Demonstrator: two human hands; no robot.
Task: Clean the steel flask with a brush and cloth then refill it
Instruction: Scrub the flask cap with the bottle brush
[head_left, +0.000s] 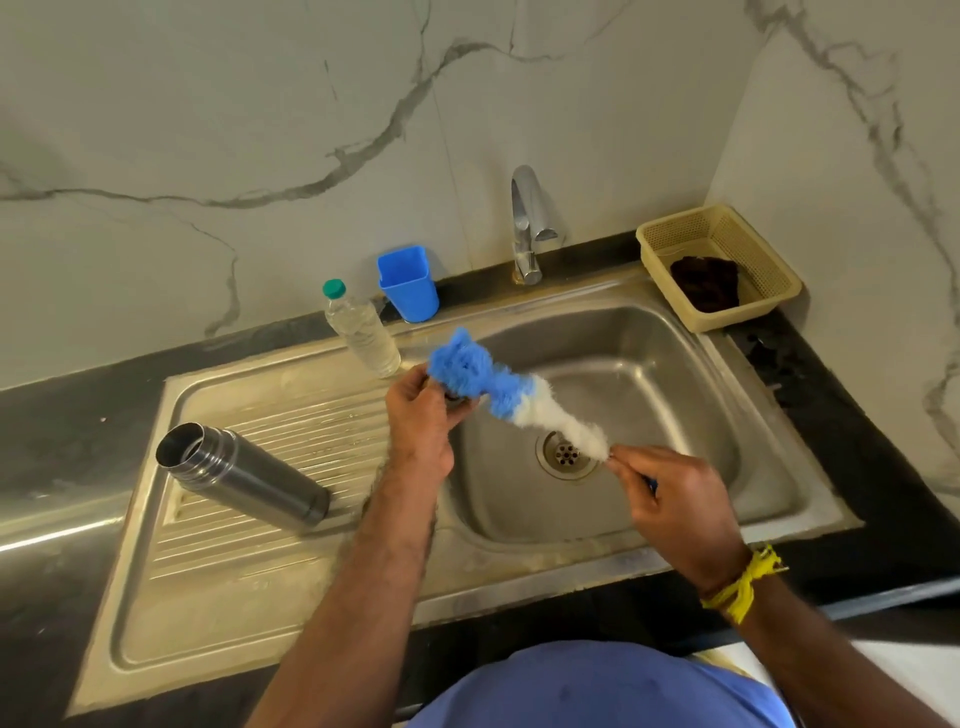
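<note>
The steel flask (244, 475) lies on its side on the ribbed drainboard (291, 415), uncapped, its open mouth pointing left. Over the sink basin (649, 395) I hold a blue-and-white bottle brush (511, 397). My right hand (675, 506) grips its handle end near the drain. My left hand (423, 410) holds a small dark round piece, probably the flask's cap, with the brush's blue bristles pressed against it. A dark cloth (706, 283) lies in the beige basket (769, 270) at the back right.
A clear water bottle (361, 332) with a green cap and a blue plastic cup (408, 283) stand behind the drainboard. The chrome tap (527, 223) rises behind the basin, no water running. A marble wall closes the back and right; black counter surrounds the sink.
</note>
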